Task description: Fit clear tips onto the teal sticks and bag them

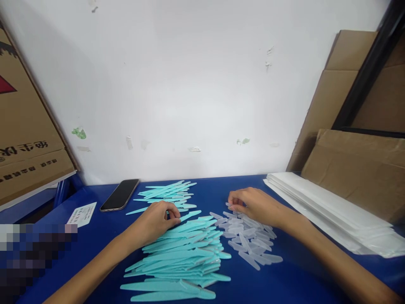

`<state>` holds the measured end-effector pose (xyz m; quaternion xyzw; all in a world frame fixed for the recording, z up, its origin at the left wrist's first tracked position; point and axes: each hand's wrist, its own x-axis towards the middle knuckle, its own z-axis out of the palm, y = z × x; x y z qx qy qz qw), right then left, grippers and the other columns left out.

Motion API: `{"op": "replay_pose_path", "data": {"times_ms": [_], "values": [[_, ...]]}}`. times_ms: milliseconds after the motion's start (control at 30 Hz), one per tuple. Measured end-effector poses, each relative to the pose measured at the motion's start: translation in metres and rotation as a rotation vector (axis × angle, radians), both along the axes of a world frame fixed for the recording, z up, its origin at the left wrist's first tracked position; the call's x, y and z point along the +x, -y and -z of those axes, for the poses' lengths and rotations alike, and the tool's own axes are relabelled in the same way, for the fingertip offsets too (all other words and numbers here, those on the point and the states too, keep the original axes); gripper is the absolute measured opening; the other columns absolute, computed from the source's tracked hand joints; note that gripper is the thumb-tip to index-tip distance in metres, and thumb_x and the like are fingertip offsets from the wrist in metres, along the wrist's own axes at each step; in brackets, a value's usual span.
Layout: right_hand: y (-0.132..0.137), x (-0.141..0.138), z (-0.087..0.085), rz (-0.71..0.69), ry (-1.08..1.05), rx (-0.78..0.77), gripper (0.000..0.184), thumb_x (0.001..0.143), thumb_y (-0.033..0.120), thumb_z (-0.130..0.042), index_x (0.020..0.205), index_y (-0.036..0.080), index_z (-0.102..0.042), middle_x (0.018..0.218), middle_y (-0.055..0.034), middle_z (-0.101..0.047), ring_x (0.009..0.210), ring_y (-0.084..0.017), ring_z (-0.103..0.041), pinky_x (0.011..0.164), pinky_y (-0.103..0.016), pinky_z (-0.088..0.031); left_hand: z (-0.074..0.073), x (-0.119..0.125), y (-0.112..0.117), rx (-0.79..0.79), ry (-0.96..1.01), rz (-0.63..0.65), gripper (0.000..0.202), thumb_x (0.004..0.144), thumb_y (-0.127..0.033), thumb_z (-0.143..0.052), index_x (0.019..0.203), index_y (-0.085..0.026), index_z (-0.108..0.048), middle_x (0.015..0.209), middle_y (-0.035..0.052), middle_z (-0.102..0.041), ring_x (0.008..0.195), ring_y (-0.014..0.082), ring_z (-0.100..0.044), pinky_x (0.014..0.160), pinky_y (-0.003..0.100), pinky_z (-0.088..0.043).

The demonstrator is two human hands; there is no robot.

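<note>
My left hand (pixel 156 221) rests on top of a large heap of teal plastic blades (pixel 186 257), its fingers curled and pinching one teal blade (pixel 190 215) at the heap's far end. My right hand (pixel 253 204) sits at the far edge of a pile of clear plastic caps (pixel 248 238), fingers pinched together on one clear cap (pixel 232 207). A second, smaller stack of teal pieces (pixel 167 192) lies farther back on the blue table (pixel 284 278).
A black phone (pixel 120 195) lies at the back left next to a white card (pixel 82 214). A stack of white bags (pixel 332 213) lies at the right, with cardboard (pixel 357 169) behind it. A cardboard box (pixel 25 139) stands at the left, and the white wall is close behind.
</note>
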<state>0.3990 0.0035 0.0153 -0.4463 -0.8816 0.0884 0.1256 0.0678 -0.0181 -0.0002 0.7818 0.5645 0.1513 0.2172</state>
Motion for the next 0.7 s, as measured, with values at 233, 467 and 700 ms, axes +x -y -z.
{"op": "replay_pose_path", "data": {"times_ms": [233,467,700], "values": [[0.004,-0.010,-0.002,-0.027,-0.059,0.104,0.024,0.102,0.038,-0.053,0.107,0.025,-0.072,0.098,-0.0040,-0.078,0.084,-0.021,-0.072,0.070,-0.030,-0.048,0.002,0.001,0.006,0.260,-0.086,0.036,0.022,0.098,-0.035,-0.046,0.094,-0.022,-0.062,0.089,0.0043,-0.069,0.083,0.0238,-0.062,0.068,0.031,-0.042],[0.016,-0.025,0.003,-0.143,-0.113,0.281,0.030,0.105,0.038,-0.049,0.115,0.024,-0.073,0.105,-0.0051,-0.077,0.095,-0.021,-0.071,0.082,-0.032,-0.049,-0.001,0.011,0.013,0.456,-0.021,0.132,0.020,0.104,-0.030,-0.037,0.104,-0.023,-0.056,0.102,0.0045,-0.067,0.092,0.0229,-0.062,0.079,0.033,-0.045],[0.019,-0.028,0.005,-0.175,-0.098,0.350,0.032,0.107,0.038,-0.045,0.114,0.023,-0.072,0.102,-0.0057,-0.077,0.090,-0.020,-0.071,0.080,-0.032,-0.048,0.000,0.013,0.017,0.442,0.056,0.173,0.019,0.106,-0.031,-0.038,0.106,-0.024,-0.056,0.104,0.0038,-0.066,0.089,0.0194,-0.063,0.076,0.030,-0.046]]}}
